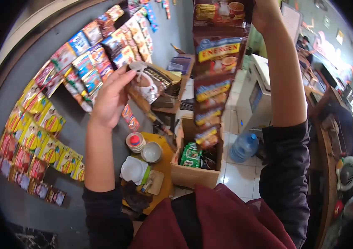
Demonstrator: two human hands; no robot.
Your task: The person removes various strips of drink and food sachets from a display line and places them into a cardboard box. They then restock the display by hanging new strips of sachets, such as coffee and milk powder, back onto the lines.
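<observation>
My left hand (111, 98) is raised at the left of centre, its fingers closed on the edge of a dark coffee sachet (153, 81) printed with a cup. At the top edge my right hand (265, 17) grips a brown Energen sachet strip (218, 54). Its fingertips are cut off by the frame. The strip hangs down in several joined packets, its lower end over an open cardboard box (195, 177). Green sachets (191, 155) and darker packets lie inside that box.
Rows of hanging sachets (52, 151) cover the grey wall at left. Bowls (151, 152) and a red-capped jar (135, 141) stand on a yellow table (166, 182). A blue water jug (244, 147) is on the tiled floor, near a white cabinet (253, 99). A person sits far right.
</observation>
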